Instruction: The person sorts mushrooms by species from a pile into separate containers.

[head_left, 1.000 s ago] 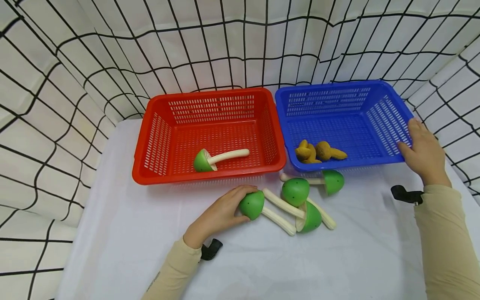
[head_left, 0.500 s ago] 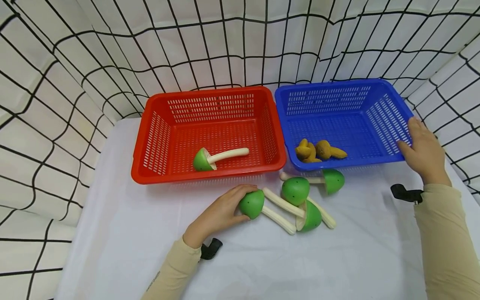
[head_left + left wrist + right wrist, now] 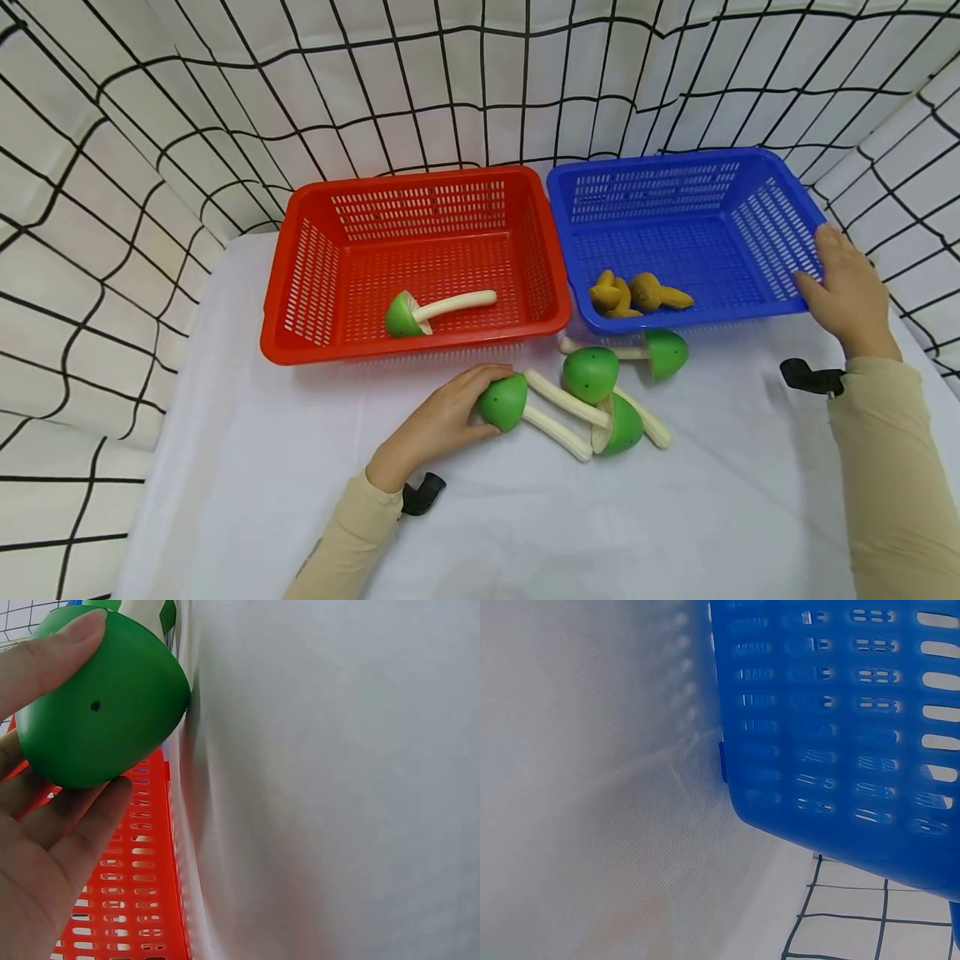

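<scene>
In the head view my left hand holds a toy mushroom by its green cap, and the white stem points toward the lower right. The left wrist view shows the thumb on one side of this cap and fingers on the other. My right hand holds the right rim of the blue basket near its front corner, thumb over the inner side. In the right wrist view the basket's wall shows, but the hand does not. Several more green-capped mushrooms lie beside the held one.
A red basket stands left of the blue one and contains one green-capped mushroom. Brown mushrooms lie in the blue basket's front left corner. White cloth covers the table, and a black wire grid stands behind the baskets.
The head view has tilted slightly, so the baskets and mushrooms appear a little higher. Both hands keep their holds, and no object has visibly moved on the table.
</scene>
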{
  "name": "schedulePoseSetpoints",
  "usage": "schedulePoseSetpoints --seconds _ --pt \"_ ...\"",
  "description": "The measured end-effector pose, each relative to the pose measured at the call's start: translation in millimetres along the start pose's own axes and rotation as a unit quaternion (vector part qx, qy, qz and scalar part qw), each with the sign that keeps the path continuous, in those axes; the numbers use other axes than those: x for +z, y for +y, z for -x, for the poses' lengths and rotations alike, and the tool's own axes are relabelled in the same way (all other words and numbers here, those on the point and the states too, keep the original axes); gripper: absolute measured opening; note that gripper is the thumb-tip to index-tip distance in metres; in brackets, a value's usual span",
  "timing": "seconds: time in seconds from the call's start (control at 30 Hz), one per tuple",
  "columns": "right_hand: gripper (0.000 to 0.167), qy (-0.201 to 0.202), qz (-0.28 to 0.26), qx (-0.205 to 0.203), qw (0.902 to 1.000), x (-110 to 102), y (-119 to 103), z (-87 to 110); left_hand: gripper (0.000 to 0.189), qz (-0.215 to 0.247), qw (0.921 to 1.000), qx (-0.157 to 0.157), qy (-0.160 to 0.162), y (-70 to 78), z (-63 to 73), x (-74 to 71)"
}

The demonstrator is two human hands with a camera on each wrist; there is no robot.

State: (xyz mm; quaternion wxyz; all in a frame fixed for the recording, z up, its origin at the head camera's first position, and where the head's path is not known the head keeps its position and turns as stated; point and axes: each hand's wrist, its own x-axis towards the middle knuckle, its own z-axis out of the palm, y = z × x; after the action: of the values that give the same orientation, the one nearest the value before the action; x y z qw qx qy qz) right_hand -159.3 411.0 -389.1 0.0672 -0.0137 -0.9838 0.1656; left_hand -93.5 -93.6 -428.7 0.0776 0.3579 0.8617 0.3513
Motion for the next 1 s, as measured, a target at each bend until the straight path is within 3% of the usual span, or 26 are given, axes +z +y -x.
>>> schedulePoseSetpoints --seconds 0.43,0.63,1.0 --pt "0.067 -0.007 -0.001 0.008 0.9999 0.0 1.3 -2.4 0.069 0.014 0.9999 -0.003 0.009 2.0 5.8 -2.2" --pt "0.067 -0.011 -0.005 0.010 0.9999 3.8 -4.8 -7.2 0.070 0.017 0.9997 -0.003 0.019 4.3 12.1 -9.7" --pt "0.067 -0.005 -0.004 0.010 0.9999 1.6 -2.0 0.9 0.070 0.032 0.9986 0.020 0.038 8.1 16.1 -15.2"
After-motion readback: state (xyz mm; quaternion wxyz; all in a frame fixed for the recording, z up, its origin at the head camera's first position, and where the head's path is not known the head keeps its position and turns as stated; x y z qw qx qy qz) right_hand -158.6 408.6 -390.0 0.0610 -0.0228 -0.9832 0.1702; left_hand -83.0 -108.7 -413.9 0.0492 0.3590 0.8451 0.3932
